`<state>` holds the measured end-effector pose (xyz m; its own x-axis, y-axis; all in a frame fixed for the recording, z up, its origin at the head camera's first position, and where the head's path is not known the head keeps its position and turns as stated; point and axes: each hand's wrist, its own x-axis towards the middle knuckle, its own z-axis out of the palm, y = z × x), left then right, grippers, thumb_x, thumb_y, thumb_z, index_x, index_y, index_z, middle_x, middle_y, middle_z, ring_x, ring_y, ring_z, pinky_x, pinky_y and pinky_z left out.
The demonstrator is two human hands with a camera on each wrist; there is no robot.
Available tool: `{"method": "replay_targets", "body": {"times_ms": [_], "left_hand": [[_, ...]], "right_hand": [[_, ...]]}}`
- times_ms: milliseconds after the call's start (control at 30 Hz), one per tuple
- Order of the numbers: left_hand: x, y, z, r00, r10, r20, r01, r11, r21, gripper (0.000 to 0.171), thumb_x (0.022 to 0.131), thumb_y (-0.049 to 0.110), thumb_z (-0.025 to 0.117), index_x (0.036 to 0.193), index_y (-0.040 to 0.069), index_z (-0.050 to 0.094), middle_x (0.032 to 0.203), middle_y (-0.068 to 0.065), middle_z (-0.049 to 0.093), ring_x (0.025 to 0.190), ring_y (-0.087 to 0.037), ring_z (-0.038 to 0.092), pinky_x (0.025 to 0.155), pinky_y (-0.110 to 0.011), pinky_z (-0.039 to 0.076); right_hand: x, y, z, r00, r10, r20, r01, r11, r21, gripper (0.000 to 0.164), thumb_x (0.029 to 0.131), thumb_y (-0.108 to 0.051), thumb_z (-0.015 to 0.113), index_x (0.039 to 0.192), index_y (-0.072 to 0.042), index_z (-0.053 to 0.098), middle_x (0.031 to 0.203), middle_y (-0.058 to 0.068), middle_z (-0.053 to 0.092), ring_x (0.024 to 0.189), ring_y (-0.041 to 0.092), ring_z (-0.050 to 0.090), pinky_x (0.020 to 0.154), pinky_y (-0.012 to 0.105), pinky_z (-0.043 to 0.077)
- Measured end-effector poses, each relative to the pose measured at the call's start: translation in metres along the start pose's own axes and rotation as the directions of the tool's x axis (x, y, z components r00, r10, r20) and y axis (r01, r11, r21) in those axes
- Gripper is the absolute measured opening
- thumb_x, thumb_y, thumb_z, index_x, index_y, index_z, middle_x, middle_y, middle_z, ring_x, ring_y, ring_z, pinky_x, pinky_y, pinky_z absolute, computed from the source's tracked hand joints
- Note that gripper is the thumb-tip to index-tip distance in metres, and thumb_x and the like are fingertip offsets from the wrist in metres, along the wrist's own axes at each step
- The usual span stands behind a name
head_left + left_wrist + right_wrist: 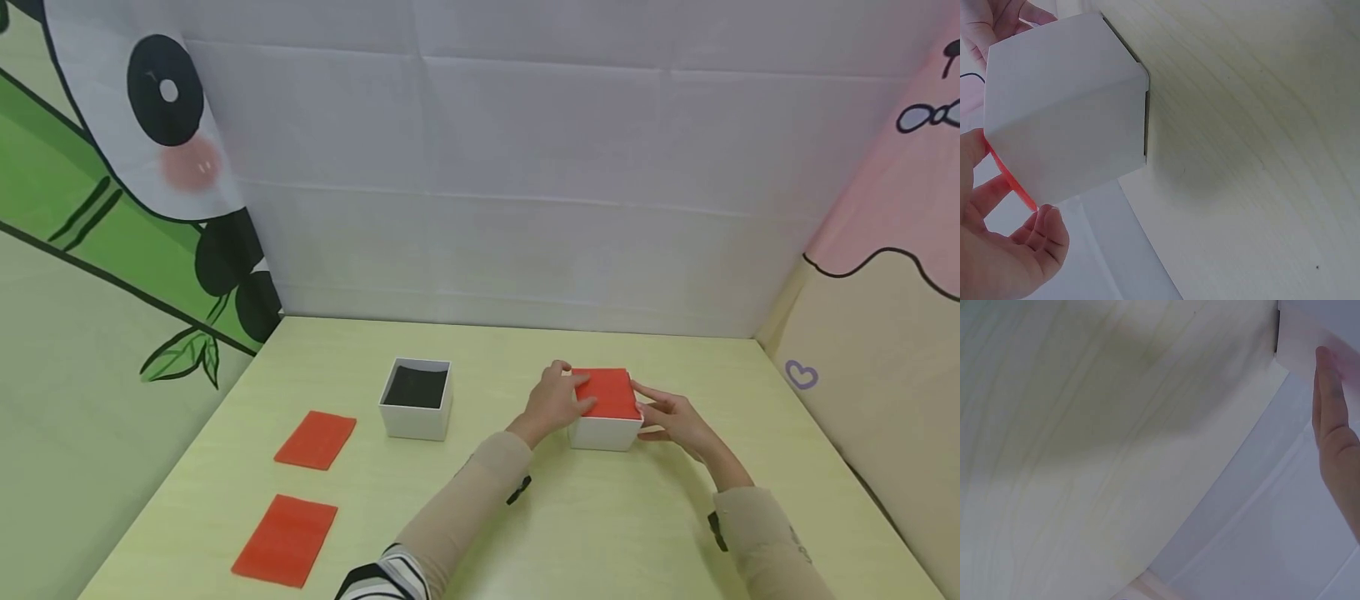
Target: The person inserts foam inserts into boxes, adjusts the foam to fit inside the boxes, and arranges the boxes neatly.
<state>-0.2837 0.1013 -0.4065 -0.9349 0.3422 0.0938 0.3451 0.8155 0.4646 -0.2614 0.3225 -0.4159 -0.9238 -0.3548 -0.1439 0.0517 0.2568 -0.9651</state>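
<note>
A white box (606, 434) stands at the right of the table in the head view, with a red square sheet (609, 392) over its top. The left hand (553, 403) touches the sheet's left edge: thumb and a finger lie on it, and other fingertips bend at the far corner. In the left wrist view, the red sheet (1013, 184) shows as a thin edge at the box top. Along the box's right side, the right hand (675, 423) has its fingers loosely extended. The right wrist view shows fairly straight fingers (1333, 403) against the box wall.
Left of centre stands a second white box (416, 423), its top uncovered and dark inside. Two more red square sheets, a far one (316, 440) and a near one (287, 540), lie flat at the table's left. A white backdrop (525, 192) rises behind the table (495, 342).
</note>
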Motion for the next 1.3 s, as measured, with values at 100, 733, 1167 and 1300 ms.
{"method": "replay_targets", "body": {"times_ms": [100, 733, 1167, 1300], "left_hand": [[0.000, 0.001, 0.001, 1.000, 0.000, 0.004, 0.000, 1.000, 0.016, 0.046, 0.083, 0.037, 0.061, 0.125, 0.020, 0.055, 0.122, -0.007, 0.043, 0.108, -0.018, 0.041, 0.075, -0.021, 0.043], [0.004, 0.005, 0.003, 0.993, -0.067, 0.095, 0.067, 0.998, 0.002, 0.046, 0.081, 0.036, 0.064, 0.122, 0.017, 0.058, 0.119, -0.009, 0.045, 0.109, -0.021, 0.038, 0.072, -0.024, 0.044], [0.016, 0.009, 0.007, 0.988, -0.108, 0.109, 0.114, 0.992, -0.051, 0.053, 0.071, 0.038, 0.073, 0.121, 0.029, 0.058, 0.131, -0.011, 0.034, 0.118, -0.024, 0.030, 0.084, -0.037, 0.038], [0.021, 0.010, 0.009, 0.994, -0.071, 0.080, 0.077, 0.993, -0.084, 0.056, 0.069, 0.044, 0.073, 0.121, 0.036, 0.056, 0.143, -0.009, 0.020, 0.128, -0.027, 0.018, 0.093, -0.045, 0.032]], "right_hand": [[0.001, 0.001, -0.001, 1.000, -0.001, 0.000, 0.001, 1.000, 0.003, 0.057, 0.092, -0.015, 0.051, 0.139, 0.000, 0.022, 0.111, 0.026, 0.054, 0.083, 0.021, 0.061, 0.077, 0.048, 0.045], [0.002, 0.003, -0.002, 1.000, 0.002, -0.004, -0.002, 1.000, 0.001, 0.057, 0.092, -0.013, 0.051, 0.139, 0.000, 0.022, 0.117, 0.032, 0.048, 0.084, 0.023, 0.060, 0.078, 0.052, 0.043], [-0.002, 0.002, -0.003, 1.000, 0.003, -0.002, -0.003, 1.000, 0.023, 0.055, 0.092, -0.012, 0.050, 0.139, -0.001, 0.022, 0.117, 0.032, 0.048, 0.083, 0.020, 0.060, 0.078, 0.050, 0.044], [-0.003, 0.001, -0.004, 1.000, -0.004, 0.008, 0.004, 0.999, 0.044, 0.055, 0.092, -0.011, 0.050, 0.139, -0.001, 0.021, 0.113, 0.029, 0.052, 0.082, 0.021, 0.060, 0.078, 0.051, 0.043]]}}
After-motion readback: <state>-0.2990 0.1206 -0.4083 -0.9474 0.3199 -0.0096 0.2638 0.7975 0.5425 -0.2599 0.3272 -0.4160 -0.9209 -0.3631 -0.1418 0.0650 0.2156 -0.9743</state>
